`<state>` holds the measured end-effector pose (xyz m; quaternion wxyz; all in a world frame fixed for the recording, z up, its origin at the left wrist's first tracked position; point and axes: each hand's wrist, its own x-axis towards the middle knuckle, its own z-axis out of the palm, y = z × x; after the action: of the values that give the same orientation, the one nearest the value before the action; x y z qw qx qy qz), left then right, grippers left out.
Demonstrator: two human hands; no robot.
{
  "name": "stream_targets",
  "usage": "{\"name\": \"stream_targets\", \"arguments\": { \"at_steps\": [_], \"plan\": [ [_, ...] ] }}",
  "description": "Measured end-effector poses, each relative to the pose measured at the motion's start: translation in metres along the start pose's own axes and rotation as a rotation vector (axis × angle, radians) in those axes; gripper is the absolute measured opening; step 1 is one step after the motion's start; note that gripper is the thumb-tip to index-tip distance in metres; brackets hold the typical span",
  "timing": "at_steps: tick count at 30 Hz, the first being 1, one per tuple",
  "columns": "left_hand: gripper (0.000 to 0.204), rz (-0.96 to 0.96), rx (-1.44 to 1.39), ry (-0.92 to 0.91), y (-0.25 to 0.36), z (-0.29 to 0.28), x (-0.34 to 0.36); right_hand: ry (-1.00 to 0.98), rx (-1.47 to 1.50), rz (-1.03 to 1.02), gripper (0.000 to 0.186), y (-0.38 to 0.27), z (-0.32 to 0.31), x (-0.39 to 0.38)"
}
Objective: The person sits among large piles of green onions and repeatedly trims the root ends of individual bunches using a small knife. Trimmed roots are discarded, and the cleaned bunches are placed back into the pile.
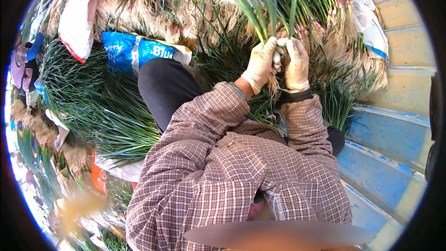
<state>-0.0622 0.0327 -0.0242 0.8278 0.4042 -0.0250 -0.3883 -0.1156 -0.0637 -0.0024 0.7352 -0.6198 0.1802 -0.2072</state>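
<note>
Right of the blue bag (121, 52), the left hand (260, 65) and right hand (296, 65) grip green onions (277, 59), leaves (260, 18) beyond their curled fingers, roots (274, 85) nearer the body.

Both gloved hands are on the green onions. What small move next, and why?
Probably ease the right hand slightly aside while the left hand steadies the green onions: the hands sit close together above hanging roots, and one green leaf stands apart above the right.
</note>
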Motion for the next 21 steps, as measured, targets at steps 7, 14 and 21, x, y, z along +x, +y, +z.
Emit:
{"name": "stream_targets", "arguments": {
  "at_steps": [7, 14, 21],
  "plan": [
    [0.038, 0.083, -0.085, 0.129, 0.010, -0.024, 0.026, -0.036, -0.316, -0.153, 0.021, 0.006, -0.064, -0.049],
    [0.013, -0.072, -0.167, -0.069, -0.005, -0.029, 0.030, 0.096, -1.455, -0.582, 0.027, 0.013, -0.078, 0.006],
    [0.012, -0.049, 0.058, -0.125, -0.012, -0.024, 0.028, 0.195, -1.779, -0.425, 0.017, 0.010, -0.039, -0.004]
  ]
}}
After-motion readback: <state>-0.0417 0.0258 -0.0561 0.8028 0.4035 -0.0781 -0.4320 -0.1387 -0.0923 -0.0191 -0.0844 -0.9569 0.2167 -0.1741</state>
